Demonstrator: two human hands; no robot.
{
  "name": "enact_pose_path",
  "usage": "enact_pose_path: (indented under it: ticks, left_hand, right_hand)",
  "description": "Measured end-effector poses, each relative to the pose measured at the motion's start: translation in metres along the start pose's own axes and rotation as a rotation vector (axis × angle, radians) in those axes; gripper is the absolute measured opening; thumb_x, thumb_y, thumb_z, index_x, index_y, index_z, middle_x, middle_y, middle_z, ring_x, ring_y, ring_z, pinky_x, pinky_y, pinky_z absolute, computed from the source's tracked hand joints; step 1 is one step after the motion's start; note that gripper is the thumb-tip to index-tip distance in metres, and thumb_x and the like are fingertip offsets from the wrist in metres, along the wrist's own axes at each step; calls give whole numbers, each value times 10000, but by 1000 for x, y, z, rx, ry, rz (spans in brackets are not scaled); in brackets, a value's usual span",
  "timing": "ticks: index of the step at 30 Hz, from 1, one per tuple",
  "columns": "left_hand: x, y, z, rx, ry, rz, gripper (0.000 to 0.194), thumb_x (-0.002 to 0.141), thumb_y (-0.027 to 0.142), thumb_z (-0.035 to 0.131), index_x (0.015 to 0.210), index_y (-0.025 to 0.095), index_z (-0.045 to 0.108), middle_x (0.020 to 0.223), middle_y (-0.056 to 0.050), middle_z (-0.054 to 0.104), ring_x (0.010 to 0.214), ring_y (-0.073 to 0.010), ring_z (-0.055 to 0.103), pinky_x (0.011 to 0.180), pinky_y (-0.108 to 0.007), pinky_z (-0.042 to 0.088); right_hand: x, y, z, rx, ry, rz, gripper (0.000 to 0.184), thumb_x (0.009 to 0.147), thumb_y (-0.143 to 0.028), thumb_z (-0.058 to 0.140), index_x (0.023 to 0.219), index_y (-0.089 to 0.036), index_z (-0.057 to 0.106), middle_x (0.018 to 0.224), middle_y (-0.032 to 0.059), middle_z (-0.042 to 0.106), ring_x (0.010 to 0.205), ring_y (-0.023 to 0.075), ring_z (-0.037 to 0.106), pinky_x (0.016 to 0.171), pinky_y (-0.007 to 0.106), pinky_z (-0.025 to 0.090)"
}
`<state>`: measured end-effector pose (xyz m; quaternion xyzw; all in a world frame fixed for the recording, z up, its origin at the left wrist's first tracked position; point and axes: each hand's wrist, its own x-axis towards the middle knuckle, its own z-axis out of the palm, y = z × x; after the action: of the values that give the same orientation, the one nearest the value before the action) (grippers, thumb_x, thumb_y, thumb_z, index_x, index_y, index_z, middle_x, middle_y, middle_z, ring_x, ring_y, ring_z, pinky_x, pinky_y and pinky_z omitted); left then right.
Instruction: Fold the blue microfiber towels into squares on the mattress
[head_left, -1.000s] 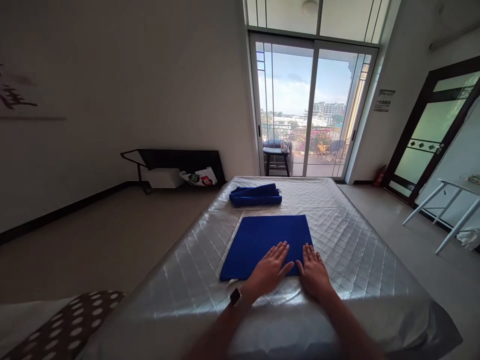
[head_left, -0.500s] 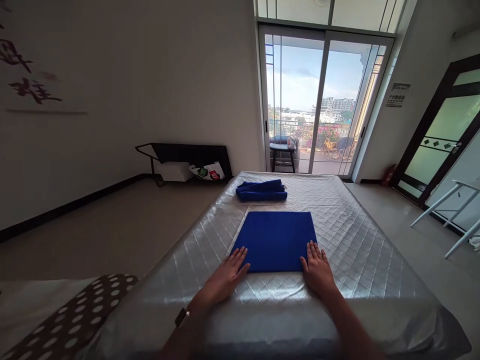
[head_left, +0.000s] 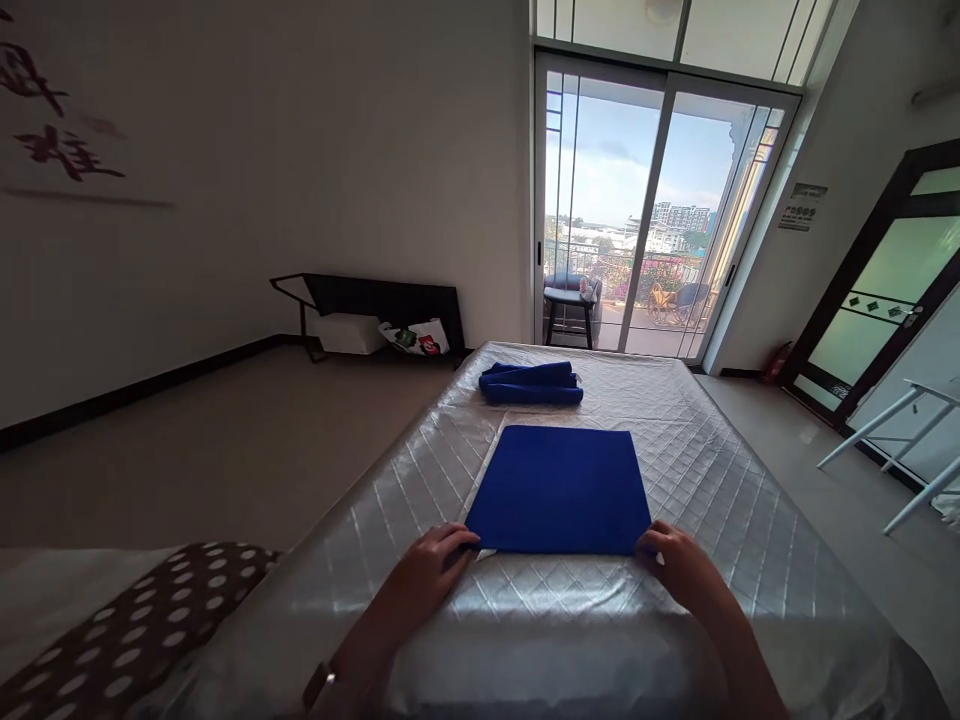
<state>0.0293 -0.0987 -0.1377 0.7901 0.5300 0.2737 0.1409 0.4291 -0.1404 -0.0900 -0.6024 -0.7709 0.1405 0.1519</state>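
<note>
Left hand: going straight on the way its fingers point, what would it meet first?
The flat blue cloth, most likely: the left hand sits at its near left corner. Whether it would slide over or under is unclear.

"Where does the camera sit?"
"On the head, near side, close over the bed [head_left: 709,475]."
"Facing which way?"
"Forward and down, toward the far balcony door [head_left: 646,208]."
</note>
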Motion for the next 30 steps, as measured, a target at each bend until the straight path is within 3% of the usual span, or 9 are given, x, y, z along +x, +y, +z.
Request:
enact_pose_path:
  ticks: [9,15,19,24,30]
  left_hand:
    - [0,-1,4,-8,53,-11,364,934,520,491,926,287,771,1029,-44,768,966,-237,721,915,-388,576]
    - [-2,-6,9,31,72,-11,417,950,560,456,946,293,776,1068,-45,768,992,-237,712,939,-398,564]
    - [-1,-11,12,45,76,4,438,947,582,453,965,292,780,1073,-52,768,998,-240,713,934,-395,567]
    - [0,-9,10,51,71,11,435,948,581,452,965,292,777,1068,-56,764,985,-242,714,917,-401,570]
    - [-1,-7,11,85,59,6,416,947,576,462,956,285,759,1023,-49,755,953,-235,709,886,-394,573]
  right_hand:
    - [-7,24,10,109,-10,71,358,887,-169,439,1053,-259,744,1052,64,732,888,193,708,784,292,522]
    - [-4,24,9,34,35,20,313,927,-255,462,988,-265,769,1018,65,735,952,215,702,855,319,528]
    - [-3,25,12,-30,130,-11,299,964,-296,452,976,-269,749,1021,65,733,951,214,702,866,328,540]
    - [2,30,21,102,335,-48,302,1001,-321,403,1033,-235,690,1083,85,715,779,169,711,751,304,586]
    - [4,29,23,130,551,-114,344,1033,-435,401,1075,-238,681,1014,71,737,858,186,735,788,315,607]
